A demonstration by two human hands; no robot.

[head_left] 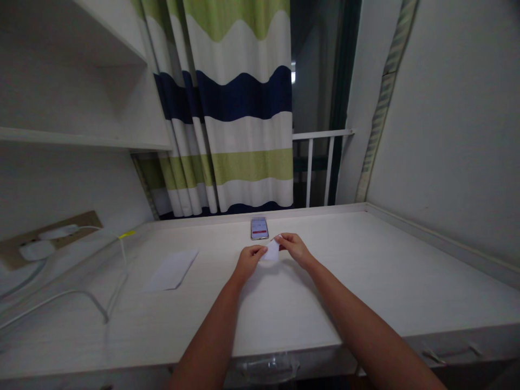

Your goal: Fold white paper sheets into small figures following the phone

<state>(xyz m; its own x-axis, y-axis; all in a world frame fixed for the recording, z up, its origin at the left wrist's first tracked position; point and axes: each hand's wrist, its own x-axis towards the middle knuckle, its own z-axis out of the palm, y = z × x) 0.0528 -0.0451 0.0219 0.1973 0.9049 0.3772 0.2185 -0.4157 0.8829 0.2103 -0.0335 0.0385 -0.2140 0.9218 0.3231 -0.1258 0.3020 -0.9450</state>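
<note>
Both my hands meet over the middle of a white desk (365, 271). My left hand (248, 259) and my right hand (294, 246) each pinch a small white piece of paper (272, 251) between thumb and fingers, holding it just above the desktop. A smartphone (259, 227) with a lit screen lies flat just beyond the hands. A larger white sheet of paper (173, 269) lies to the left of my left hand.
White cables (93, 298) trail across the desk's left side from plugs in a wall socket strip (38, 246). Shelves (81, 138) hang on the left wall. A striped curtain (235, 108) and a white railing (320, 162) stand behind the desk. Drawer handles (450, 352) show at the front edge.
</note>
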